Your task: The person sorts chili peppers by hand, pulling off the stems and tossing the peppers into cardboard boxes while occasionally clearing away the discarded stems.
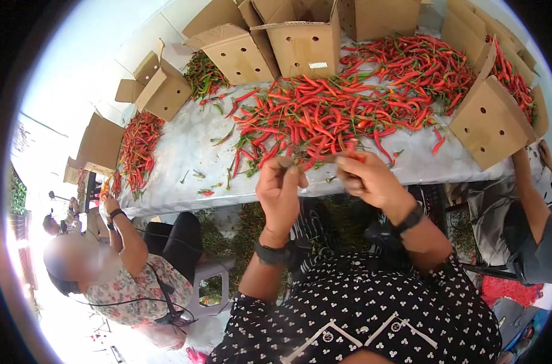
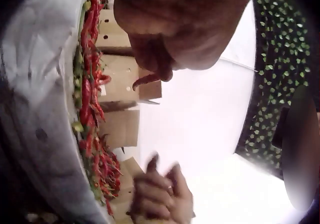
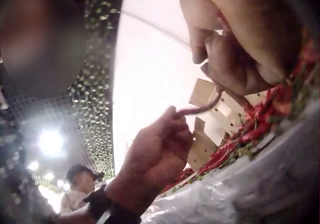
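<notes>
Over the table's near edge, my left hand (image 1: 279,197) pinches one thin red chili pepper (image 3: 200,110) between thumb and fingertips. The pepper curves out toward my right hand (image 1: 373,181), its far end right at those fingers in the right wrist view. Red chili peppers (image 1: 353,151) show in the curled fingers of my right hand; the palm hides how many. The left wrist view shows the pinched pepper (image 2: 146,79) below my left fingertips. Just beyond both hands lies a wide heap of red chili peppers (image 1: 312,115) with green stems.
Open cardboard boxes (image 1: 303,51) line the back, and another box (image 1: 491,124) full of chilies stands at the right. Loose stems and a few chilies lie on the pale table cover (image 1: 185,151). One person (image 1: 136,273) sits at the left; another person's arm (image 1: 528,194) is at the right.
</notes>
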The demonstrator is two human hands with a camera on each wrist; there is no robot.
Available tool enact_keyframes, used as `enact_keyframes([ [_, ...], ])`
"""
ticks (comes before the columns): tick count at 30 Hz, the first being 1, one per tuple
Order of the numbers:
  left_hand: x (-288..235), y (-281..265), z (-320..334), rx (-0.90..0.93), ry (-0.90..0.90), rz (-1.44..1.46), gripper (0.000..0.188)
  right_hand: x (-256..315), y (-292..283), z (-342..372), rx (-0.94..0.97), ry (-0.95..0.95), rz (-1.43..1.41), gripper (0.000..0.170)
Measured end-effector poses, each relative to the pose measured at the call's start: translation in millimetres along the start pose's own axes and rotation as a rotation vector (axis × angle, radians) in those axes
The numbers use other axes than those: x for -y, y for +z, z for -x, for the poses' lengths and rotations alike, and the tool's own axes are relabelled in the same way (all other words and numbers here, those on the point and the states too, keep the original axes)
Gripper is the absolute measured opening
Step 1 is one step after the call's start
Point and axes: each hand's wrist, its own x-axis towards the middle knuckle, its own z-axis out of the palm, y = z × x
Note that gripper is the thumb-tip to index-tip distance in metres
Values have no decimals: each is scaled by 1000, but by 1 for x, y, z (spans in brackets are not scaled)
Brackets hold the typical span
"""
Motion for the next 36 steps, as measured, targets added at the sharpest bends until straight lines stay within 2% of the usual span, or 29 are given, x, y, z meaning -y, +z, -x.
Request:
enact_keyframes([
  [3, 2, -4, 4, 46, -61, 6, 6, -9, 19, -29, 23, -5, -113, 13],
  [6, 0, -9, 4, 52, -114, -120, 6, -10, 20, -38, 29, -57, -32, 12],
  [8, 1, -13, 2, 90, -66, -503, 6, -13, 18, -42, 16, -74, -17, 12],
  [9, 1, -12, 0, 88, -68, -507, 6, -14, 17, -44, 4, -95, 3, 12],
  [11, -3, -9, -5, 112, 79, -721, 6, -14, 15, -47, -1, -114, 17, 12],
  [16, -1, -4, -8, 144, 129, -882, 9, -21, 7, -50, -67, -233, 153, 12],
  [18, 0, 1, -9, 136, 133, -923, 10, -28, 4, -52, -173, -617, 454, 13],
  [19, 0, 4, -10, 138, 227, -1044, 12, -28, 4, -48, -179, -617, 448, 13],
  [20, 0, 7, -11, 139, 325, -1163, 14, -26, 3, -41, -215, -672, 581, 10],
  [21, 4, 5, -12, 144, 326, -1163, 14, -22, 5, -35, -250, -726, 716, 8],
  [22, 8, -1, -14, 121, 310, -1276, 16, -15, 6, -29, -250, -728, 714, 8],
  [24, 5, -8, -18, 94, 303, -1392, 18, -4, 7, -21, -287, -1057, 874, 6],
  [25, -2, -10, -18, 158, 228, -1327, 18, -13, 2, -30, -307, -864, 551, 12],
  [26, -7, -13, -18, 220, 149, -1260, 18, -13, -3, -34, -308, -864, 545, 12],
  [27, -9, -15, -20, 216, 223, -1321, 20, -9, -10, -38, -236, -705, 276, 13],
  [28, -7, -17, -23, 213, 226, -1324, 20, -7, -12, -40, -159, -542, 13, 13],
  [30, 2, -24, -28, 144, 259, -1422, 19, -9, -13, -42, -133, -520, -10, 16],
  [31, 7, -27, -28, 189, 156, -1484, 18, -12, -17, -45, -145, -501, 21, 17],
  [34, 13, -31, -27, 217, 131, -1400, 15, -16, -18, -48, -175, -489, 50, 20],
  [36, 17, -35, -24, 201, 124, -1303, 14, -15, -18, -50, -116, -461, -2, 17],
])
